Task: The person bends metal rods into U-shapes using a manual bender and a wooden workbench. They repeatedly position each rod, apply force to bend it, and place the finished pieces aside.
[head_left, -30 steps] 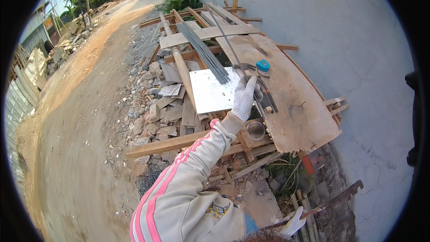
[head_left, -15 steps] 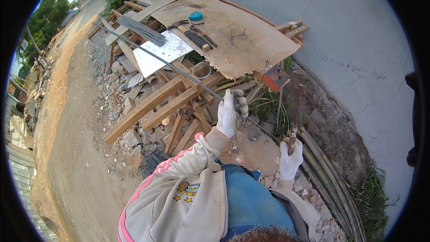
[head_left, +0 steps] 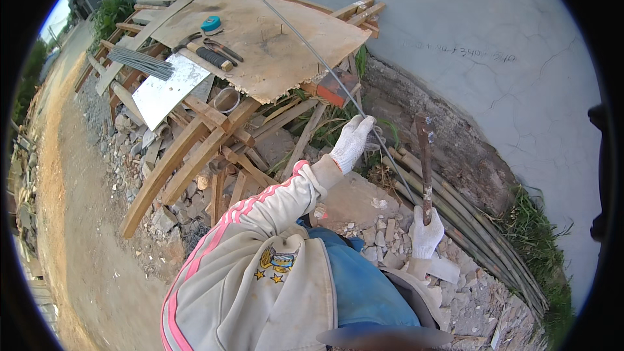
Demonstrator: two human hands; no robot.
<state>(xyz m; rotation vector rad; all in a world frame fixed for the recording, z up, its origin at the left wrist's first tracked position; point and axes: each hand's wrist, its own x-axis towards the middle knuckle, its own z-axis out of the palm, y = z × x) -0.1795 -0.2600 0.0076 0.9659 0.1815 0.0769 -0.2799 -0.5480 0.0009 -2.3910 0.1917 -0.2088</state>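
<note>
My left hand [head_left: 353, 143], in a white knitted glove, is closed around a long thin steel rod [head_left: 318, 58]. The rod slants from over the plywood board [head_left: 305, 32] down toward my right side. Its lower end passes close to my right hand [head_left: 427, 234]; whether that hand touches it I cannot tell. Gloved in white too, my right hand grips a rusty flat metal bar [head_left: 424, 162] with a notched upper end, held upright. On the board lie a turquoise tape measure [head_left: 211, 25], a hammer [head_left: 214, 58] and pincers [head_left: 224, 49]. Nails [head_left: 281, 28] stick up from it.
A bundle of steel rods [head_left: 140, 62] rests by a white sheet [head_left: 170, 90]. Timber beams [head_left: 208, 149] jut toward me over rubble [head_left: 166, 218]. A red brick [head_left: 338, 88] sits at the board's near corner. Bamboo poles [head_left: 481, 234] lie along the grey wall [head_left: 520, 104].
The rod has swung to the right, its far end moving from the steel bundle to over the board. My left hand has moved right, nearer my right hand. The view has turned right.
</note>
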